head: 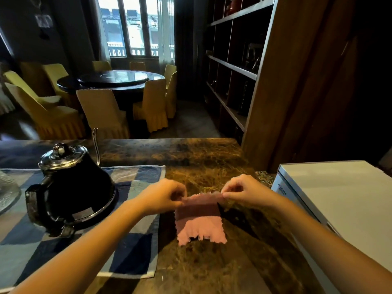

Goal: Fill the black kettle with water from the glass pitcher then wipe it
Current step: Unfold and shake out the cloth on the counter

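Item, as I logged it: pink cloth (pixel 199 221), stretched by its top edge over the marble counter (pixel 212 158). My left hand (pixel 163 196) pinched the cloth's top left corner and my right hand (pixel 244 192) pinched the top right.

Item: black kettle (pixel 78 187), lid on, standing on the checked towel (pixel 131 251), left of the cloth and apart from it.

Item: glass pitcher (pixel 8 194), partly in view at the far left.

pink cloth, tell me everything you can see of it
The pink cloth is small, thin, roughly square, with ragged zigzag edges. The left hand and right hand pinch its two top corners, holding that edge taut. The rest drapes toward the person onto the brown marbled counter, right of the checked towel.
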Motion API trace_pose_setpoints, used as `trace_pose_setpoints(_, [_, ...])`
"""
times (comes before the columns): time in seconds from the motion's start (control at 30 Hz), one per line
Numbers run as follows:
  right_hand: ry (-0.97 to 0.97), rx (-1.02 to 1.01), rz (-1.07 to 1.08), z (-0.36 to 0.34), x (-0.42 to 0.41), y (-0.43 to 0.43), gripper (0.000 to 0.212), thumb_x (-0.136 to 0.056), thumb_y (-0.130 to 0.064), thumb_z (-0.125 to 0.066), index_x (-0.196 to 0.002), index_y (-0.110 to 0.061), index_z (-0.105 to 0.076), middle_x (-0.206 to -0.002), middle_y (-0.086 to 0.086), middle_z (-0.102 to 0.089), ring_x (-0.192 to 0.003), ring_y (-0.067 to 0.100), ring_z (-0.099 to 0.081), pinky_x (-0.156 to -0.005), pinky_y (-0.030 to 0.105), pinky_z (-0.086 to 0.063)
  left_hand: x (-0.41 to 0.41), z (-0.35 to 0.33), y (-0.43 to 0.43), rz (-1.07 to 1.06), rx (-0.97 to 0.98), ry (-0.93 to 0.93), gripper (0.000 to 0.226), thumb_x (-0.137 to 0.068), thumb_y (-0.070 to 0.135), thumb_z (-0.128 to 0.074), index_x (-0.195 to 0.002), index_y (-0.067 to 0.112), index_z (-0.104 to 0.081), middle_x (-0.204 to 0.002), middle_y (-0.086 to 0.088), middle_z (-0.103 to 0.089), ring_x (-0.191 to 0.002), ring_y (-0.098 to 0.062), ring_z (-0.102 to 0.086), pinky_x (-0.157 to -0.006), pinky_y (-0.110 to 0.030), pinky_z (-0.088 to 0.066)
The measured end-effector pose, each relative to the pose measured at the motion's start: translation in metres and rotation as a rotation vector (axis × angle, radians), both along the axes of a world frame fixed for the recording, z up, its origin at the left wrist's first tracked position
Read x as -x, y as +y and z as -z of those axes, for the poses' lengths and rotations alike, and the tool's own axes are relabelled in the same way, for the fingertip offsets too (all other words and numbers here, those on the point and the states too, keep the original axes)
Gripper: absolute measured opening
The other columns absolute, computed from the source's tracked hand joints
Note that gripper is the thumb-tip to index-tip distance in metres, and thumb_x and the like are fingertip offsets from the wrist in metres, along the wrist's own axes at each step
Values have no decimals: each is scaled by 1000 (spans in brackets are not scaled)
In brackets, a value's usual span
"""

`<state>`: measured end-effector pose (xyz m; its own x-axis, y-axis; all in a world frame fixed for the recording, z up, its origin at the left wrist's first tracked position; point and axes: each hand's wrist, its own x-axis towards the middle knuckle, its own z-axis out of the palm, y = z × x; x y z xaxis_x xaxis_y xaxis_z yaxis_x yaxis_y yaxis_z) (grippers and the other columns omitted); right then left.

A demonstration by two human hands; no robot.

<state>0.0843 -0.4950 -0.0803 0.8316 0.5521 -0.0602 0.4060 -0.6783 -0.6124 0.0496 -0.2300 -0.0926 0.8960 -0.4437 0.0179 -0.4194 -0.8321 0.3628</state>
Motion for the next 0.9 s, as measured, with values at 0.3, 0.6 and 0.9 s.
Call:
trace_pose_setpoints(0.3, [-64, 358, -117, 22, 34, 4, 27, -92, -46, -54, -112, -33, -66, -100, -12, -59, -90, 8, -59, -80, 32, -53, 28, 39, -6, 32, -26, 36, 29, -82, 58, -51, -98, 35, -59, -99, 17, -51, -86, -1, -52, -77, -26, -50])
trace_pose_setpoints(0.6, [-81, 249, 119, 65, -3, 17, 25, -86, -41, -63, -109, -30, -59, -122, -6, -47, -120, 17, -37, -99, 39, -38, 0, 71, -14, -265, 57, 23, 22, -79, 42, -66, -93, 29, -54, -133, 3, -43, -128, -16, -34, -105, -34, -33])
trace_pose_setpoints(0.9, [680, -421, 124, 15, 11, 7, 11, -97, -7, -44, -88, -14, -44, -71, 2, -52, -66, 14, -59, -71, 41, -57, 24, 15, 2, -148, 660, 593, 16, -90, 16, -57, -80, 16, -45, -70, 7, -49, -56, 3, -50, -52, -13, -41])
